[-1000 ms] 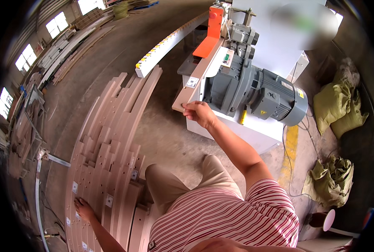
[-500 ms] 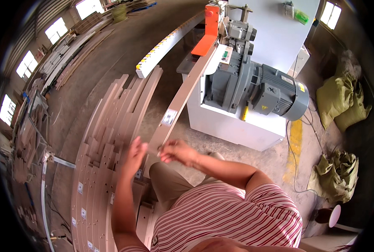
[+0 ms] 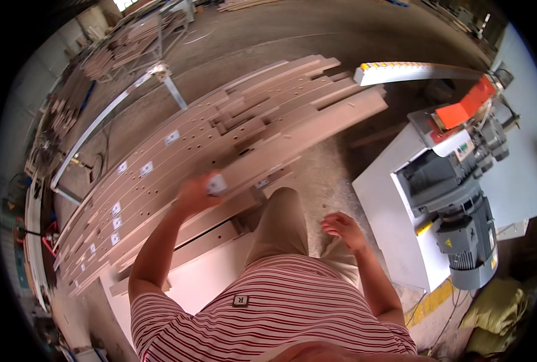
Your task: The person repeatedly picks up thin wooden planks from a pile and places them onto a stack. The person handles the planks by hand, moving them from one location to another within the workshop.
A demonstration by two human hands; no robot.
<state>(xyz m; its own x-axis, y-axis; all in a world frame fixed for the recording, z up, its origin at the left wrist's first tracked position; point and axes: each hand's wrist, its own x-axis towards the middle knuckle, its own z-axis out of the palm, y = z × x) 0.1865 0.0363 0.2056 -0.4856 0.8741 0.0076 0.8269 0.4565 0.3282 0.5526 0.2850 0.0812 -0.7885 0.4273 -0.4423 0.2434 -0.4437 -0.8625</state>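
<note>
A stack of long brown planks (image 3: 292,136), many with drilled holes and white labels, lies to my left and ahead. My left hand (image 3: 197,196) is over the near part of the stack, beside a white label (image 3: 216,184) on a long plank. Motion smears its fingers, so its grip cannot be made out. My right hand (image 3: 343,230) hangs above my knee, fingers loosely bent and apart, with nothing in it. It is between the stack and the white machine (image 3: 383,193).
The machine carries a grey motor (image 3: 467,241) and an orange guard (image 3: 464,105). A white rail with yellow pieces (image 3: 413,72) runs behind it. A metal frame (image 3: 108,117) stands beyond the stack; yellowish sacks (image 3: 492,311) lie at the lower right.
My view has swung left toward the stack. My hands have moved apart, the left onto the stack and the right back over my knee. The plank seen at the machine is no longer there.
</note>
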